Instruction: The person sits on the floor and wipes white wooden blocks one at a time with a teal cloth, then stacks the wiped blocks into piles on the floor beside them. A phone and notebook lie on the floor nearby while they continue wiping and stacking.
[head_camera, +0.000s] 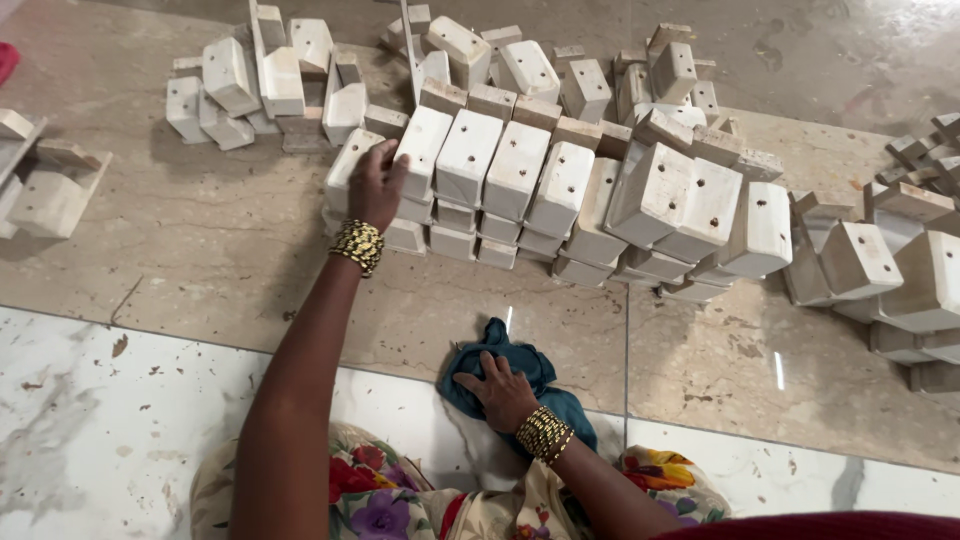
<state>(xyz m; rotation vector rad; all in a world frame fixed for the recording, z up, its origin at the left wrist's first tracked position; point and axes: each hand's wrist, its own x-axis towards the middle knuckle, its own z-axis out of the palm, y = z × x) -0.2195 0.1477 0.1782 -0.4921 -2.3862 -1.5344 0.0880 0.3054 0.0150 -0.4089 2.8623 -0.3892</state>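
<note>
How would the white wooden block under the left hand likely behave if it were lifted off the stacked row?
The block looks rigid and flat-faced, so it probably won't roll. It leans on neighbouring blocks, which might slide. The left hand covers it singly, suggesting modest weight.

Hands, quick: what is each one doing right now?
Left hand: fingers closed on the end wooden block of the stacked row.
Right hand: pressing a teal cloth over a pale block.

Polished beige stone floor (250, 250), white marble slab (130, 420), glare streaks

Floor-level workshop, piles of drilled pale wooden blocks (560, 190) on a marble floor (120, 420)
</note>
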